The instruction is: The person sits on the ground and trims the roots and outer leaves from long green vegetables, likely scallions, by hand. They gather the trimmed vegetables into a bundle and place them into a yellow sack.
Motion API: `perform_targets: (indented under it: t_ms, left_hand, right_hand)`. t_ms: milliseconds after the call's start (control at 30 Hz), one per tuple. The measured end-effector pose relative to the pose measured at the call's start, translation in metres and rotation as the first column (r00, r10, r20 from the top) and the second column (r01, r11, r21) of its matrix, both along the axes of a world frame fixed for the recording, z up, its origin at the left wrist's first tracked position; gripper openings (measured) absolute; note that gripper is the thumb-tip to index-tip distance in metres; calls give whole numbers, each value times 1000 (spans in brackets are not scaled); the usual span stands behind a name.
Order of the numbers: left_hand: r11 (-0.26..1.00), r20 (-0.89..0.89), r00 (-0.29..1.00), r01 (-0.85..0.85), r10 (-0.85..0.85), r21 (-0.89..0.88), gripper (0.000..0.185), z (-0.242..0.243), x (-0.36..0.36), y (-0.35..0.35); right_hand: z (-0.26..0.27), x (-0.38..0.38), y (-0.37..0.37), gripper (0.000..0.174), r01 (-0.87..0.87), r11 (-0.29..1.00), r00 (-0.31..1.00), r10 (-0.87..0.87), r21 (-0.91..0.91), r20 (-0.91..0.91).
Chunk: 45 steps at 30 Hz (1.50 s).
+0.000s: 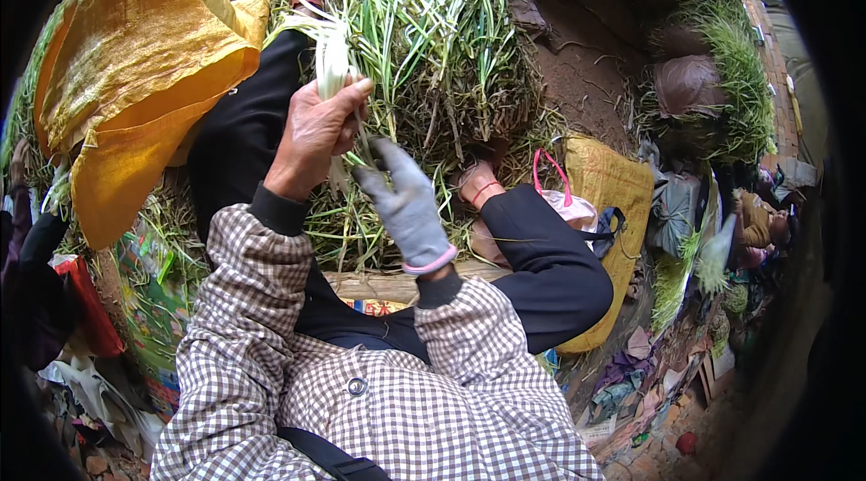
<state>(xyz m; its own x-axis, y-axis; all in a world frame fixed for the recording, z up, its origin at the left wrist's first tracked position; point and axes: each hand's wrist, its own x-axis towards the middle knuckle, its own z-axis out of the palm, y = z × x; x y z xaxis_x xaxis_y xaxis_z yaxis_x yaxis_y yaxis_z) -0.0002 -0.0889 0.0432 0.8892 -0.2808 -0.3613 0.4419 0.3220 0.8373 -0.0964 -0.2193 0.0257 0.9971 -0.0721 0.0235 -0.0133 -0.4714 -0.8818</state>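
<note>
My bare left hand (323, 126) is closed around a bunch of pale plant stalks (331, 61), whose whitish part stands up above the fist. My right hand (406, 200), in a grey glove with a pink cuff edge, is just below and to the right, by the lower ends of the stalks; whether its fingers pinch any of them is not clear. Beyond both hands lies a large heap of long green and white stalks (433, 27), with brown, tangled roots on its near side. Loose stalks and leaves lie under my hands.
A yellow woven sack (149, 68) rises at the left, another (609, 190) lies beside my bent leg. Between my legs is a wooden piece (379, 286). Other people are partly visible at both sides. More green plants (734, 75) are piled at the right, with scattered cloth and rubble below.
</note>
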Motion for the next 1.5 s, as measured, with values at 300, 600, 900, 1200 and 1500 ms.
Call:
perform_targets:
  t_ms: [300, 600, 900, 1200, 1500]
  left_hand:
    - [915, 79, 945, -327, 317, 237, 26, -15, 14, 47]
    - [990, -234, 972, 64, -34, 123, 25, -23, -77, -2]
    - [999, -247, 968, 28, -34, -26, 15, -23, -65, 6]
    - [995, -149, 988, 58, -45, 84, 13, -25, -65, 7]
    - [917, -69, 973, -183, 221, 354, 14, -80, -35, 32]
  right_hand:
    - [-11, -44, 1, 24, 310, 889, 879, -133, 337, -458]
    - [-6, -38, 13, 16, 165, 974, 947, -113, 155, -301]
    - [-2, -40, 21, 21, 216, 975, 975, -213, 56, -64]
    - [8, -37, 7, 15, 59, 995, 998, -62, -76, -30]
    - [57, -78, -20, 5, 173, 981, 961, -187, 82, 206]
